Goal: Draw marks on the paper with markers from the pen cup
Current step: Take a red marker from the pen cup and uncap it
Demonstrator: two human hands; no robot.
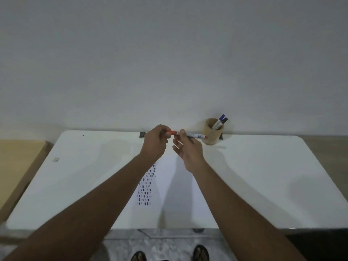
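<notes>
I hold a red marker (pixel 195 136) level above the far middle of the white table (pixel 263 176). My left hand (pixel 155 143) pinches its red cap (pixel 172 132) at the left end. My right hand (pixel 188 147) grips the white barrel between thumb and fingers. Cap and barrel look joined or nearly so; I cannot tell if there is a gap. Below my arms lies a white paper (pixel 178 189) with several rows of short dark blue marks (pixel 146 187) along its left side. A round wooden pen cup (pixel 213 131) at the table's far edge holds two markers (pixel 221 120), blue-capped and black-capped.
A small dark object (pixel 142 134) sits at the table's far edge, left of my hands. A small grey scrap (pixel 56 159) lies on the left part of the table. A tan board (pixel 17 166) leans beside the table's left side. My sandalled feet (pixel 200 253) show below the near edge.
</notes>
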